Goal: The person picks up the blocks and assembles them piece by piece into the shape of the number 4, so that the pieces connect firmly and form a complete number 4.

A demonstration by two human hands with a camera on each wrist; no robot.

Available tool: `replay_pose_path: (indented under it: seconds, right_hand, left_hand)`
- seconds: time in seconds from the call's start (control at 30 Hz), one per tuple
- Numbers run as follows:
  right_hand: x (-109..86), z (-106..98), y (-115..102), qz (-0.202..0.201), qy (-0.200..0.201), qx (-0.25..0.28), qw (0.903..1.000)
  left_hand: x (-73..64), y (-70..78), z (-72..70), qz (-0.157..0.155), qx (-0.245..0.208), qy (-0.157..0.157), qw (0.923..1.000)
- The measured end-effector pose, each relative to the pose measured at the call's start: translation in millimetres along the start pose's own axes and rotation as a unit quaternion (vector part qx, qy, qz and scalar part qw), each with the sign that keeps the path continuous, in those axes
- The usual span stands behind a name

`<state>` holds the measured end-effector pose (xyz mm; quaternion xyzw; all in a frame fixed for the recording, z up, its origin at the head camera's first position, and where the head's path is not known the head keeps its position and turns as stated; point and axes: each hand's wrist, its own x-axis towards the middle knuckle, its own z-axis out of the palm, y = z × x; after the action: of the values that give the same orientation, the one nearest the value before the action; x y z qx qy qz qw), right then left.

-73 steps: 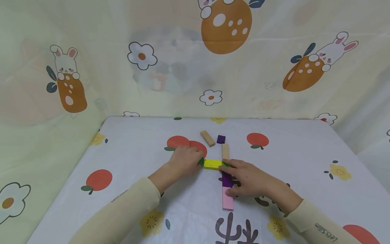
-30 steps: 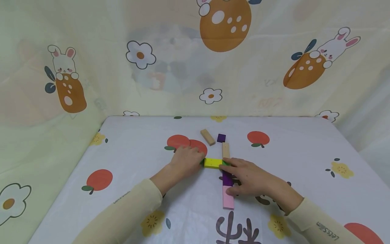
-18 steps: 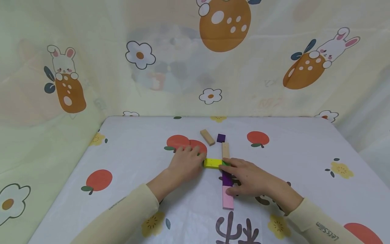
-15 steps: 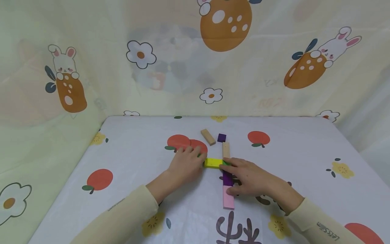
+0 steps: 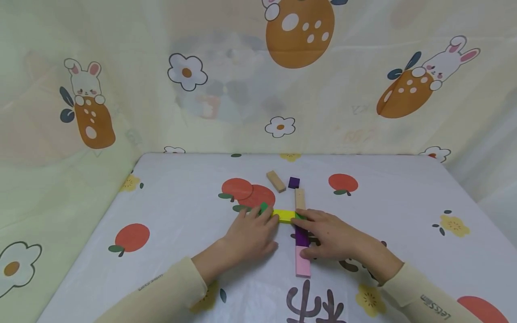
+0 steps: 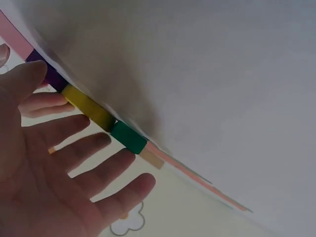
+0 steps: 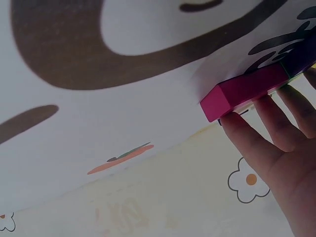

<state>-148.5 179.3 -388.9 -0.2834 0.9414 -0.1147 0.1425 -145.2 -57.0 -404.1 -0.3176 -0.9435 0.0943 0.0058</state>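
Observation:
Wooden blocks form a cross-like layout in the head view. My left hand [image 5: 250, 235] has spread fingers, which lie over the left end of the yellow block [image 5: 284, 216]; a green block [image 5: 264, 207] shows just beyond its fingertips. My right hand [image 5: 335, 235] rests with extended fingers on the upright row. Its index and middle fingertips are at a second green piece [image 5: 299, 215], its thumb at the pink block [image 5: 303, 261]. Between them lies a purple block [image 5: 301, 236]. The right wrist view shows a magenta block [image 7: 252, 89] by the fingertips, hidden under the hand from above.
A plain wood block [image 5: 300, 198] continues the row at its far end. Past it sit a small purple cube [image 5: 294, 182] and a slanted loose wood block [image 5: 276, 181]. The white printed tablecloth [image 5: 181, 193] meets a patterned curtain [image 5: 230, 134] at the back.
My left hand has let go at the yellow block's left end and drawn back toward the body, its fingers spreading. The green block there has come into sight. The right hand has stayed put.

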Motion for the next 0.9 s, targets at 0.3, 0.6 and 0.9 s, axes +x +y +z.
replay_pose_path:
  seconds: [0.3, 0.6, 0.9]
  right_hand:
    - [-0.2, -0.6, 0.1, -0.003, 0.002, 0.002, 1.0]
    - [-0.4, -1.1, -0.7, -0.001, -0.001, 0.005, 1.0]
    - [1.6, -1.6, -2.8, 0.001, -0.004, 0.001, 1.0]
  left_hand:
    - [0.1, 2.0, 1.8, 0.006, -0.002, -0.023, 0.9997]
    - [0.6, 4.2, 1.7, 0.009, 0.009, -0.012, 0.9998]
    - [0.5, 3.0, 1.6, 0.007, 0.018, -0.012, 0.9997]
